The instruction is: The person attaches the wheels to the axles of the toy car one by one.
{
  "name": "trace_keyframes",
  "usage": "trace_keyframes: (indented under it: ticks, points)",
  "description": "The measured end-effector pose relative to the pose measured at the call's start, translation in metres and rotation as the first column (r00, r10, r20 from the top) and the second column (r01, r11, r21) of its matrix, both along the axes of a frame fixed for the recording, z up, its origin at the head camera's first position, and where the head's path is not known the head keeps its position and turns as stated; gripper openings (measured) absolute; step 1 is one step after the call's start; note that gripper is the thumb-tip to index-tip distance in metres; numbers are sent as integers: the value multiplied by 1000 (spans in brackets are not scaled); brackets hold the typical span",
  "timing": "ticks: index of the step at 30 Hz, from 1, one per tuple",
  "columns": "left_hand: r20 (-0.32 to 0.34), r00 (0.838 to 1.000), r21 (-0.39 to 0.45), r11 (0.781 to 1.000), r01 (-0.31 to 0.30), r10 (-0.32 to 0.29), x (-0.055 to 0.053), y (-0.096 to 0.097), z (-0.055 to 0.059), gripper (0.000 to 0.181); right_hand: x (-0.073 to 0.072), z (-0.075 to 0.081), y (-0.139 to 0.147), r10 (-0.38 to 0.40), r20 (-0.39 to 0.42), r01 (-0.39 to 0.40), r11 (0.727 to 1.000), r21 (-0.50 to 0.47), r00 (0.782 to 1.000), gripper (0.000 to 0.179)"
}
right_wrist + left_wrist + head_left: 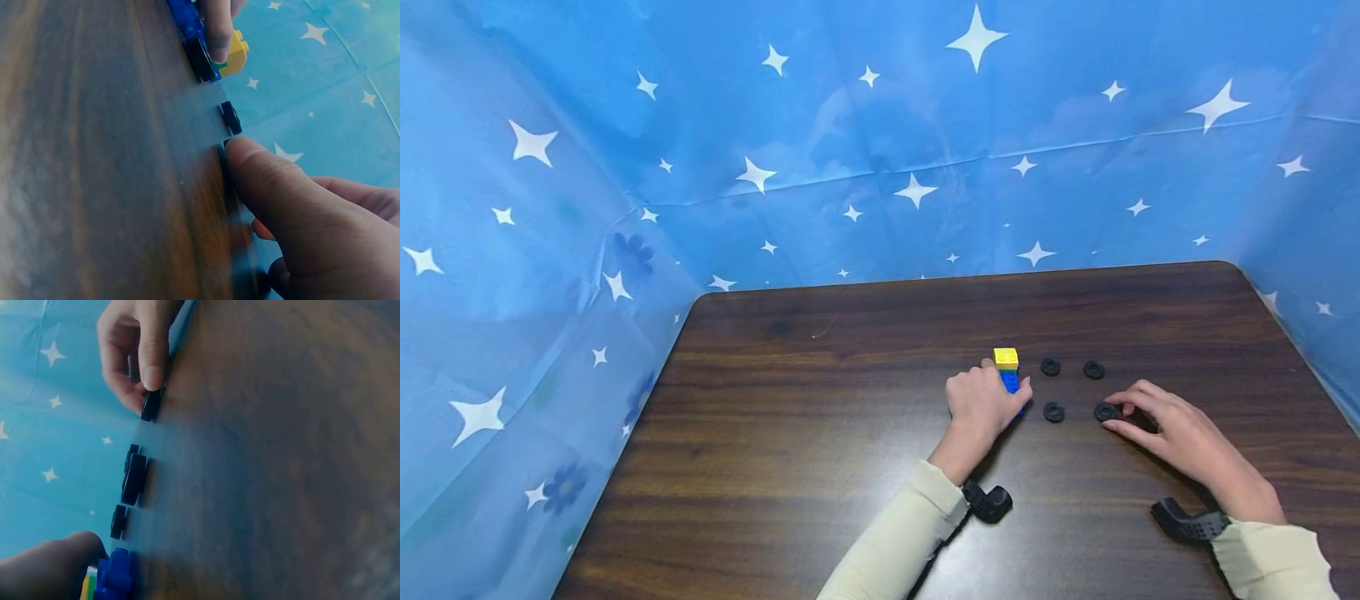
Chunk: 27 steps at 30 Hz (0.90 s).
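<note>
My left hand [981, 400] grips a toy built of bricks: a yellow brick [1005, 358] on top, a thin green layer, and a blue body [1010, 382] below. The hand hides much of it. The blue part [115, 575] shows beside the thumb in the left wrist view. With thumb and fingertips, my right hand [1187, 433] pinches a small black toy wheel [1105, 412] at the table. That wheel [150, 405] stands out as a thin dark edge in the left wrist view. Between the hands lie black wheels, one nearer [1054, 412] and two farther back [1050, 367].
The brown wooden table [790, 433] has rounded far corners. A blue curtain [865, 125] with white stars stands behind it and along both sides. A black strap mount [988, 502] sits at the left wrist, another mount [1187, 523] at the right.
</note>
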<state>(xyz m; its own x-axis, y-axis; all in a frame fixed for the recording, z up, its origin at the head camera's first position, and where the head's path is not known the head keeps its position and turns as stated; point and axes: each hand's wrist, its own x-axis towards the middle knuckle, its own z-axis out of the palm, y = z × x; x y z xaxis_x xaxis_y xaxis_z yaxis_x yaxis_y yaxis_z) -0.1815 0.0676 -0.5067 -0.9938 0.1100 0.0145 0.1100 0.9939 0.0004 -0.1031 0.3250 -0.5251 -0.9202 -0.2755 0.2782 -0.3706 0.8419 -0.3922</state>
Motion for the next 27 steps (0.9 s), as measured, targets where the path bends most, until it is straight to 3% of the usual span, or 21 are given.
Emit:
trace_keyframes:
  ticks: [15, 19, 24, 27]
  points:
    - [0, 1000, -31, 999, -11, 11, -1, 1, -1, 66, 0, 0, -1, 10, 10, -10, 1000, -5, 1000, 25]
    - [-35, 999, -17, 1000, 9, -10, 0, -1, -3, 61, 0, 0, -2, 15, 3, -15, 1000, -9, 1000, 25]
    - [-80, 996, 90, 995, 43, -36, -1, -8, -8, 52, 0, 1, -2, -1, 19, 1, 1000, -7, 1000, 25]
    - [-107, 993, 220, 973, 64, -41, -2, -13, -10, 47, 0, 3, -1, -15, 35, 15, 1000, -10, 999, 24]
